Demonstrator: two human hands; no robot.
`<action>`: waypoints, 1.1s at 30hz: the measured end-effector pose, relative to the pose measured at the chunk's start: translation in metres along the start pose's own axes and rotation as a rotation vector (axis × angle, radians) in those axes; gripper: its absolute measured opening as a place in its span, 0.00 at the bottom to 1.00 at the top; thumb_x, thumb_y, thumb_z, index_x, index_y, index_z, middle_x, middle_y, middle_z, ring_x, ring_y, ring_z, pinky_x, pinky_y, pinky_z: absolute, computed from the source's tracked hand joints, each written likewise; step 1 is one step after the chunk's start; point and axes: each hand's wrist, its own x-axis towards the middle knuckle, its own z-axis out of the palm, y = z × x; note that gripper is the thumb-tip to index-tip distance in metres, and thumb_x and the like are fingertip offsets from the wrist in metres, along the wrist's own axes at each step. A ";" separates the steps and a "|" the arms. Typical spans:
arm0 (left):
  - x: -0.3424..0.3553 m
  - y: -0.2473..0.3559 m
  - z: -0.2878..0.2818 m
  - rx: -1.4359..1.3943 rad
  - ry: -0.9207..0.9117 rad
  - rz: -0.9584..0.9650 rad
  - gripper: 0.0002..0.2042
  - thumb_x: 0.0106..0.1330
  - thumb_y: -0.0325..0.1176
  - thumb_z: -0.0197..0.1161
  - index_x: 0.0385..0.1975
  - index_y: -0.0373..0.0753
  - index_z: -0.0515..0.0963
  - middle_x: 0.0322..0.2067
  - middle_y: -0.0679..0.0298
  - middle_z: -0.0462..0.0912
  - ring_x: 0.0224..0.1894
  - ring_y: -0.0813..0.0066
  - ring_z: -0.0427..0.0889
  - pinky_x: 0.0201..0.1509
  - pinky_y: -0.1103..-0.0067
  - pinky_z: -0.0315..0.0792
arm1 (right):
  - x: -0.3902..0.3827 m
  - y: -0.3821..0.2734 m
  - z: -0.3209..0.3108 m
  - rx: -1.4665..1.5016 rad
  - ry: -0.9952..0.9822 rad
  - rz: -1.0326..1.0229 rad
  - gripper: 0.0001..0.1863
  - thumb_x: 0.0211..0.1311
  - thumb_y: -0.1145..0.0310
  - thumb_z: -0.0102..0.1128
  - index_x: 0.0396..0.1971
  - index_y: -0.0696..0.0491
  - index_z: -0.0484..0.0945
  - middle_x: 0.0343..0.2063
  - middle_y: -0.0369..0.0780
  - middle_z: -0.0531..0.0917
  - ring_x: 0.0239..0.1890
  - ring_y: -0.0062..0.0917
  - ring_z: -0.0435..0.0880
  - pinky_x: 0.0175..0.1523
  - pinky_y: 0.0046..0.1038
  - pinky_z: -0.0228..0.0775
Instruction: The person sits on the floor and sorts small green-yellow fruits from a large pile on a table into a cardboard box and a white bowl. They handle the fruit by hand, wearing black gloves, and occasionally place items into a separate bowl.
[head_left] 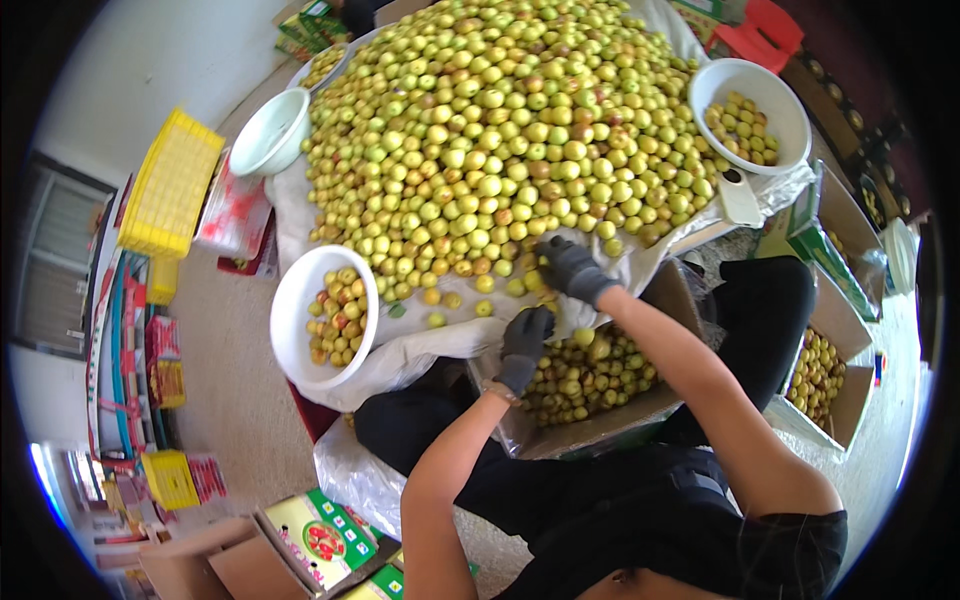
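Observation:
A big heap of small, round yellow-green fruits with brownish patches, which look like jujubes, covers the sheeted table in front of me. My right hand, in a dark grey glove, is at the heap's near edge with its fingers curled down among the fruits. Lower and to the left, my left hand, gloved the same way, has curled fingers beside a few fruits at the sheet's edge. What either hand holds is hidden by the gloves. Between my legs, under my hands, a cardboard box is partly filled with the same fruits.
White bowls with fruits stand at the heap's left and right; a pale green bowl is farther left. More cardboard boxes stand on the right. Yellow crates are at the left, a red chair at the far right.

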 end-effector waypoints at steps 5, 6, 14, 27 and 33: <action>-0.003 -0.001 -0.010 -0.135 0.051 -0.074 0.14 0.66 0.38 0.55 0.37 0.30 0.76 0.34 0.60 0.81 0.34 0.74 0.80 0.43 0.78 0.76 | -0.015 -0.035 0.018 -0.320 0.249 0.082 0.26 0.55 0.63 0.53 0.55 0.53 0.64 0.40 0.51 0.75 0.30 0.38 0.79 0.32 0.37 0.72; -0.003 -0.001 -0.006 -0.162 0.034 -0.086 0.15 0.66 0.39 0.55 0.36 0.30 0.76 0.33 0.60 0.81 0.34 0.74 0.80 0.43 0.78 0.75 | -0.017 -0.028 0.018 -0.305 0.224 0.079 0.26 0.55 0.62 0.53 0.55 0.53 0.64 0.41 0.51 0.75 0.31 0.38 0.79 0.34 0.36 0.73; -0.040 0.055 0.023 -0.874 -0.045 -0.554 0.21 0.66 0.49 0.52 0.41 0.34 0.73 0.32 0.55 0.79 0.40 0.65 0.78 0.50 0.67 0.73 | -0.063 -0.004 -0.019 0.542 0.001 0.075 0.16 0.62 0.64 0.51 0.46 0.56 0.73 0.39 0.48 0.78 0.44 0.39 0.78 0.49 0.35 0.70; -0.056 0.037 0.020 -1.164 -0.125 -0.483 0.15 0.69 0.39 0.51 0.47 0.34 0.70 0.38 0.53 0.75 0.37 0.65 0.78 0.33 0.78 0.79 | -0.003 0.094 -0.078 -0.399 -0.098 -0.006 0.19 0.53 0.66 0.52 0.47 0.49 0.72 0.37 0.44 0.78 0.39 0.39 0.79 0.41 0.38 0.72; -0.059 0.031 0.017 -1.325 -0.322 -0.417 0.22 0.67 0.49 0.50 0.53 0.39 0.67 0.54 0.55 0.68 0.48 0.56 0.74 0.47 0.68 0.74 | -0.036 0.029 -0.088 0.176 0.149 0.041 0.13 0.58 0.54 0.56 0.38 0.45 0.75 0.26 0.44 0.82 0.25 0.41 0.81 0.28 0.39 0.72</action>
